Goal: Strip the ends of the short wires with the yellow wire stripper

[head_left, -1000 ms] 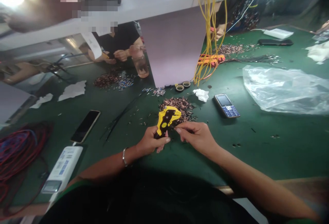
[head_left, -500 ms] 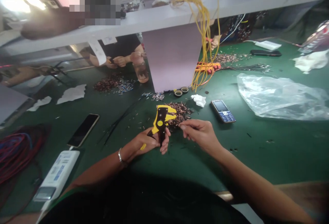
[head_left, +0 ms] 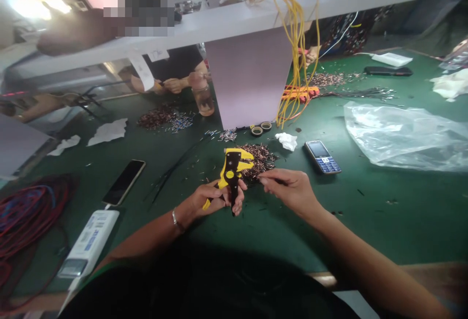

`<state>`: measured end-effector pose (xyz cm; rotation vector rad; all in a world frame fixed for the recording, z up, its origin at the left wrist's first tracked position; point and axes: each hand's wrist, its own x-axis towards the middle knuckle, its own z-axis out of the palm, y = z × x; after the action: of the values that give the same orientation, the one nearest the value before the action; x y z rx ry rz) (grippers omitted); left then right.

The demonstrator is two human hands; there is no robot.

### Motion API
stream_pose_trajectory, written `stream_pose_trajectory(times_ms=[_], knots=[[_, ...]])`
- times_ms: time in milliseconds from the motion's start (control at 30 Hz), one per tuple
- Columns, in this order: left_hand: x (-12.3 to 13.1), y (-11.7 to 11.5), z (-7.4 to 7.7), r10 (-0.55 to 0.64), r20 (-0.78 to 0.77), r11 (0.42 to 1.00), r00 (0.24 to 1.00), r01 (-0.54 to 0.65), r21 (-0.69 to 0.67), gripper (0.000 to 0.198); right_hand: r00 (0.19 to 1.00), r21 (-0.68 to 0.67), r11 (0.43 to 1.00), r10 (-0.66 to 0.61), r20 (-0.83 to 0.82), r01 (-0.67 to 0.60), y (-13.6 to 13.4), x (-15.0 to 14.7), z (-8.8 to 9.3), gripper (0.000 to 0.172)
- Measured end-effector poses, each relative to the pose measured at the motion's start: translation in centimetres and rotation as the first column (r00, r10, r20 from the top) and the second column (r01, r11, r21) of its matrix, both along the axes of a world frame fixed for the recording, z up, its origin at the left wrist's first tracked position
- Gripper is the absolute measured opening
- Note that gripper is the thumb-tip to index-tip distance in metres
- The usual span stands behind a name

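A yellow and black wire stripper (head_left: 231,167) stands upright in my left hand (head_left: 212,197), whose fingers wrap round its handles. Its jaws point right, over a pile of short dark wire pieces with coppery ends (head_left: 263,155). Just right of the tool, the thumb and fingertips of my right hand (head_left: 288,187) pinch a short wire (head_left: 260,176), of which only a small dark tip shows. That tip is apart from the jaws and close to the pile's near edge.
A keypad phone (head_left: 322,157), crumpled tissue (head_left: 286,141) and tape rolls (head_left: 257,131) lie beyond my hands. To the left are a smartphone (head_left: 124,182), a white power bank (head_left: 89,243) and coiled cables (head_left: 29,216). Yellow wires (head_left: 292,65) hang from the shelf. Co-workers' hands (head_left: 173,85) show behind.
The view has shifted slightly, so the table's things sit a little further right. The stripper's handles look somewhat wider apart. My right hand keeps its pinch beside the tool.
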<state>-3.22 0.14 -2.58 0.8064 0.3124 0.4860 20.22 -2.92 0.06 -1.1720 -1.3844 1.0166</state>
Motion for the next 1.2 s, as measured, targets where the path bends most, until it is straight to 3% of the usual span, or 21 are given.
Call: stream_pose_trajectory(times_ms=[200, 467, 767, 867, 1000, 1200], knots=[[0.2, 0.0, -0.2, -0.014, 0.001, 1.000, 1.000, 0.014, -0.025, 0.062, 0.994, 0.022, 0.998, 0.055, 0.097, -0.057, -0.2, -0.2, 0.1, 0.015], [0.1, -0.1, -0.5, -0.032, 0.020, 0.998, 0.999, 0.033, -0.045, 0.059, 0.984, -0.065, 0.991, 0.127, 0.127, -0.119, -0.2, -0.3, 0.2, 0.019], [0.1, 0.0, -0.3, -0.033, -0.011, 0.999, 0.999, 0.033, 0.021, 0.058, 0.996, -0.152, 0.986, 0.070, 0.058, -0.061, -0.2, -0.1, 0.6, 0.018], [0.0, 0.1, -0.2, -0.025, 0.001, 1.000, 1.000, 0.025, 0.011, 0.057, 0.995, -0.144, 0.984, 0.101, -0.028, -0.104, -0.1, 0.3, 1.1, 0.014], [-0.1, 0.1, 0.0, -0.079, 0.016, 0.996, 0.997, 0.080, -0.042, 0.055, 0.981, -0.138, 0.981, 0.111, -0.160, -0.133, 0.0, 0.9, 1.1, 0.014], [0.2, -0.3, 0.4, -0.158, 0.017, 0.985, 0.987, 0.159, -0.066, 0.052, 0.979, -0.157, 0.977, 0.115, -0.169, -0.142, 0.2, 0.9, 1.2, 0.013]])
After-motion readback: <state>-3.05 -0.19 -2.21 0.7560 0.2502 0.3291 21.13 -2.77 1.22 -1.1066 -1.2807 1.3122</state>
